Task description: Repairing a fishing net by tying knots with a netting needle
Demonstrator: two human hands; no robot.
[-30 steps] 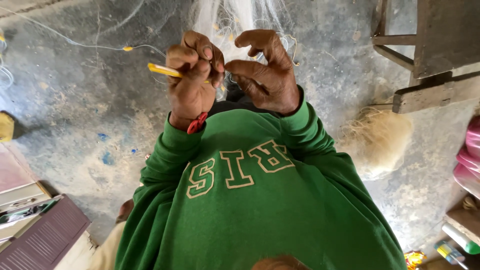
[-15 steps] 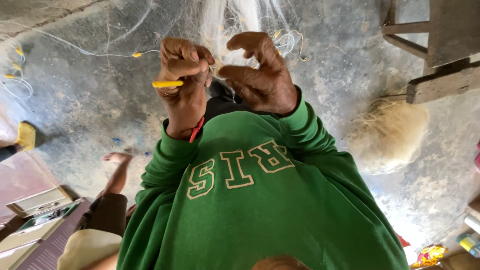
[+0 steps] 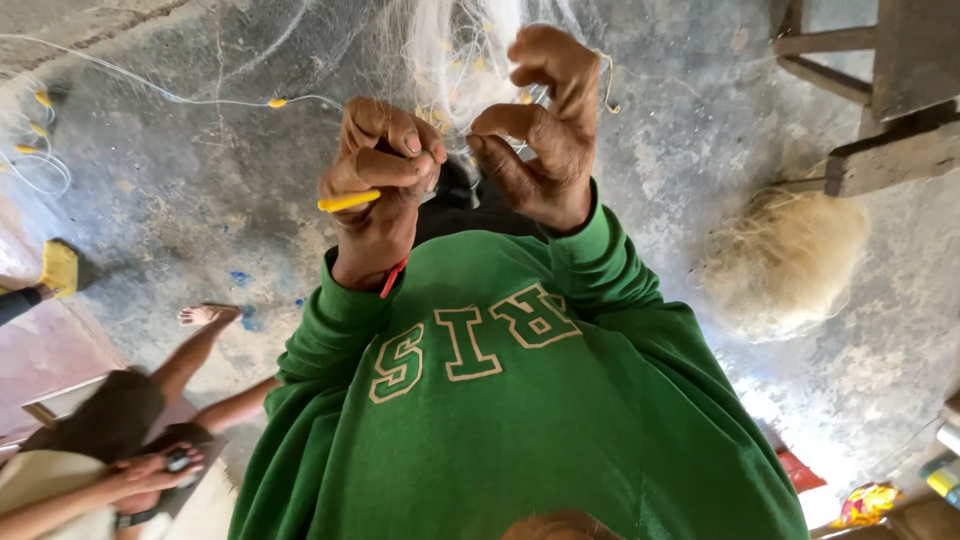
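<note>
My left hand [image 3: 380,175] is closed around a yellow netting needle [image 3: 348,201] whose tip points left; a red band sits on that wrist. Just to its right, my right hand [image 3: 545,130] pinches strands of a fine white fishing net [image 3: 450,50] between thumb and forefinger. The net hangs in a bunch above both hands. A thin line with small yellow floats [image 3: 278,102] runs from the net toward the left. My green sweatshirt with pale letters [image 3: 500,400] fills the lower half of the view.
Another person sits at the lower left [image 3: 130,430], a bare foot [image 3: 205,315] out on the grey concrete floor. A pale heap of net [image 3: 785,260] lies at the right, below wooden furniture [image 3: 880,90]. More floats [image 3: 30,125] lie at the far left.
Both hands have stayed on the net and needle, drawing closer together. The view has shifted, and the seated person has come into sight at the lower left.
</note>
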